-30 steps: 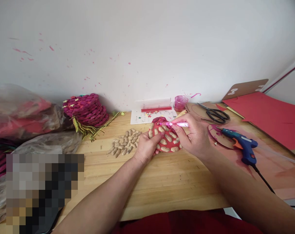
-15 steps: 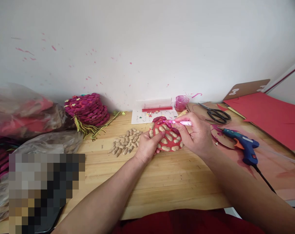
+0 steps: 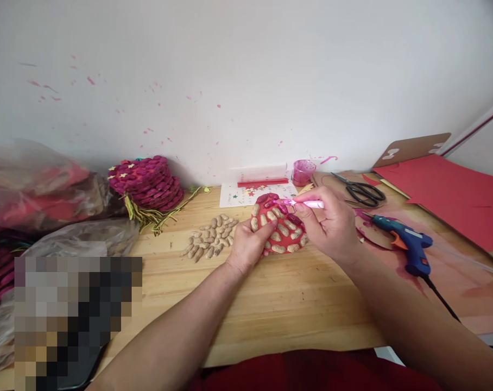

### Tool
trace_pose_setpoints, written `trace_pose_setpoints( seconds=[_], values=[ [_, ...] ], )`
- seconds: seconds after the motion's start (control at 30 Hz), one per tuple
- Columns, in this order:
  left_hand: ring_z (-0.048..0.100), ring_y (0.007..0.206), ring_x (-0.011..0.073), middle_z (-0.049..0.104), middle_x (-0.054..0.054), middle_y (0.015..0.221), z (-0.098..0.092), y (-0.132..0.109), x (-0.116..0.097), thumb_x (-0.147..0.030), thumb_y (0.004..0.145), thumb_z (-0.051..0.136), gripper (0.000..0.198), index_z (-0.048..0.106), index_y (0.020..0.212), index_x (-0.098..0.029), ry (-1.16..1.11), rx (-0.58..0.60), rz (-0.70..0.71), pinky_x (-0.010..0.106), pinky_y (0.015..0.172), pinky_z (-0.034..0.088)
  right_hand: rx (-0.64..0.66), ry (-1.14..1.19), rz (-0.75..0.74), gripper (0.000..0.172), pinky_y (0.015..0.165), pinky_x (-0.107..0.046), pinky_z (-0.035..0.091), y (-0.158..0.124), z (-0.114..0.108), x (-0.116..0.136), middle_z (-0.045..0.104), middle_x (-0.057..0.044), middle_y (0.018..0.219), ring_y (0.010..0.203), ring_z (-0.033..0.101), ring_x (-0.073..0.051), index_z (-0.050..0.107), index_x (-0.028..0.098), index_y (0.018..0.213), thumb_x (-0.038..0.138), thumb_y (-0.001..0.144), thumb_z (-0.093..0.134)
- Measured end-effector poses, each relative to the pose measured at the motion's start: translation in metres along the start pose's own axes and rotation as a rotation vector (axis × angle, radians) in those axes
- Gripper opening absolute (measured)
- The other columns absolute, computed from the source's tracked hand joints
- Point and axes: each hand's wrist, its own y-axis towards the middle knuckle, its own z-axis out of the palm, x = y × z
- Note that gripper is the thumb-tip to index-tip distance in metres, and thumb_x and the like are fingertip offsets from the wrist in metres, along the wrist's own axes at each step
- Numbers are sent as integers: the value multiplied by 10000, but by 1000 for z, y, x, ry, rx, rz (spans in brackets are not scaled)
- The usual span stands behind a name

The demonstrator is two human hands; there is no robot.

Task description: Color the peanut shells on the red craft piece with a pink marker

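My left hand [image 3: 250, 243] grips the lower left edge of a red card disc [image 3: 284, 239] with peanuts fixed on it, its thumb lying on the front. Several peanuts near the disc's top and right edge are magenta; the others are bare tan shells. Between the thumb and fingers of my right hand [image 3: 326, 220] is a thin paintbrush [image 3: 309, 204] with a whitish handle stained pink. Its pink tip meets the magenta peanuts near the top of the disc. Loose peanuts [image 3: 209, 236] lie on the table left of the disc.
Stacked magenta peanut discs [image 3: 146, 184] with yellow cords stand back left, beside plastic bags [image 3: 38, 179]. Behind the disc are a star-strewn white sheet [image 3: 230, 198] and a pink paint cup [image 3: 303, 172]. Scissors [image 3: 364, 193], a blue glue gun [image 3: 413, 247] and red card [image 3: 446, 190] lie right.
The brush tip has shifted slightly left across the magenta peanuts, and my right hand has moved a little. The disc has tilted or shifted very slightly in my left hand.
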Motion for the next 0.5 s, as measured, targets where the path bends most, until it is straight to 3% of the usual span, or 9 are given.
trace_pose_setpoints(
  seconds=[0.5],
  values=[
    [421,330,82,568,-16,447,1,-1,0,-593,654,872,492,610,601,-180,40,6,25,209,323,333,56,15,-25,62,824,-385,444,-1,0,5,734,-2,875,848,677,-196,641,238,989,179,973,653]
  ],
)
